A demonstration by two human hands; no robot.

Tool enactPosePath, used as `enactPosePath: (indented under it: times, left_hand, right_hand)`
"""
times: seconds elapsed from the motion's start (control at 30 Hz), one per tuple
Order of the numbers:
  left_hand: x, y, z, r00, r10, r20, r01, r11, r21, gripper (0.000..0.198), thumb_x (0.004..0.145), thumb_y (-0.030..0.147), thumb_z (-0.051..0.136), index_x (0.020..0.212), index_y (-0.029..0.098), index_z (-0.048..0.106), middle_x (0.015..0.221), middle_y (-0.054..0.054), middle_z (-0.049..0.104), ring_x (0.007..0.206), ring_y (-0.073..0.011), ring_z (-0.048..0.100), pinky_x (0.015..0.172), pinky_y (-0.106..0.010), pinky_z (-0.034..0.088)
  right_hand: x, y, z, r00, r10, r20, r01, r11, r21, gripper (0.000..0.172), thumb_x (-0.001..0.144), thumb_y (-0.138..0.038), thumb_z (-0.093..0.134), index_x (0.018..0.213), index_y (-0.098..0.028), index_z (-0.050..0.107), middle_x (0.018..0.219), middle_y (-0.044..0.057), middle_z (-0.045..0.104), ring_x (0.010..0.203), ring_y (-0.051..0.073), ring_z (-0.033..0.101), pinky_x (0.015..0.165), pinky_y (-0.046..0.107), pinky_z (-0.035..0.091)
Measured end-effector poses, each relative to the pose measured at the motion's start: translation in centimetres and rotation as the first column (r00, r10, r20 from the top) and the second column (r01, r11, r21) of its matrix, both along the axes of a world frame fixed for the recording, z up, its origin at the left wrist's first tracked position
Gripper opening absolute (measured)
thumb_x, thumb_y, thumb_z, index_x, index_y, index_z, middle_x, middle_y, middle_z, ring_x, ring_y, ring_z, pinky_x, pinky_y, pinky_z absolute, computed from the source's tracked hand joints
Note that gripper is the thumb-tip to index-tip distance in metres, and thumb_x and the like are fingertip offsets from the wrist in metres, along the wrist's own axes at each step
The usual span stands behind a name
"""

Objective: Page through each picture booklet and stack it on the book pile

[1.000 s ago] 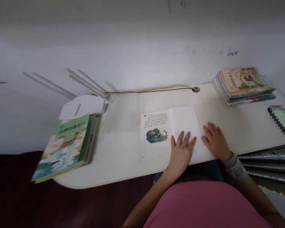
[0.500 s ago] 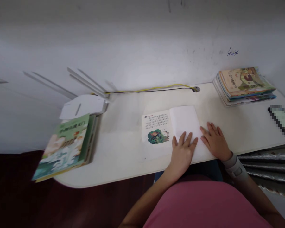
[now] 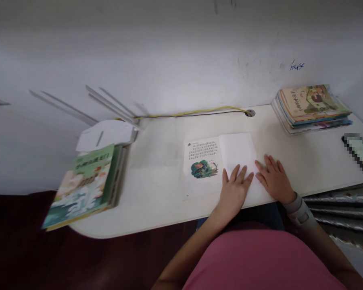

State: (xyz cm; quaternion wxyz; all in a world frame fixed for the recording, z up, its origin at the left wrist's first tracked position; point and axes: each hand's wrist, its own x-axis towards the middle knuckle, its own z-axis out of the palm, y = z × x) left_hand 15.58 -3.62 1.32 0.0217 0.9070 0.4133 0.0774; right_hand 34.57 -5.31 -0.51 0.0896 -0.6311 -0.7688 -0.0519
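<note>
My left hand (image 3: 234, 191) lies flat and open on the lower edge of the open picture book (image 3: 204, 161), which sits on the desk (image 3: 157, 193). My right hand (image 3: 275, 181) rests open on the desk, just beside the book; neither hand grips anything.

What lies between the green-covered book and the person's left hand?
In the head view, a stretch of white desk, then the open book, its printed page with a leafy illustration, lie between the green-covered book and the left hand.

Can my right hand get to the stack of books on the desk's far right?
Probably yes: the right hand rests on the white desk, and nothing shows between it and the stack of picture books, a forward stretch away.
</note>
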Motion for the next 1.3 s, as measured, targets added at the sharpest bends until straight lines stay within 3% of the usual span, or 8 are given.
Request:
enactPosePath:
  times: [0.27,1.07,1.3]
  left_hand:
    - [-0.9,0.3,0.2,0.995,-0.095,0.004,0.095,0.995,-0.002,0.039,0.092,0.023,0.044,0.130,0.025,0.053,0.140,-0.009,0.049,0.134,-0.0292,0.037,0.103,-0.065,0.028]
    - [0.2,0.8,-0.4,0.992,-0.127,-0.015,0.126,0.992,-0.011,0.039,0.094,0.020,0.039,0.131,0.025,0.051,0.142,-0.010,0.047,0.137,-0.0264,0.034,0.107,-0.064,0.024]
    - [0.7,0.8,-0.2,0.991,-0.132,-0.026,0.131,0.991,-0.042,0.047,0.096,0.018,0.029,0.143,0.016,0.033,0.144,-0.014,0.043,0.139,-0.0235,0.029,0.108,-0.063,0.022]
  right_hand:
    - [0.0,0.0,0.0,1.000,0.010,0.017,-0.010,1.000,-0.012,0.048,0.095,-0.041,0.036,0.139,-0.021,0.043,0.146,0.021,0.036,0.134,0.034,0.034,0.105,0.052,0.030]
    - [0.2,0.0,-0.1,0.997,0.022,0.070,-0.023,1.000,0.017,0.048,0.095,-0.040,0.038,0.139,-0.021,0.043,0.145,0.022,0.038,0.133,0.034,0.036,0.103,0.051,0.031]
    - [0.2,0.2,-0.2,0.998,0.017,0.056,-0.018,1.000,0.022,0.047,0.095,-0.039,0.039,0.139,-0.022,0.043,0.145,0.021,0.038,0.133,0.034,0.036,0.103,0.051,0.032]
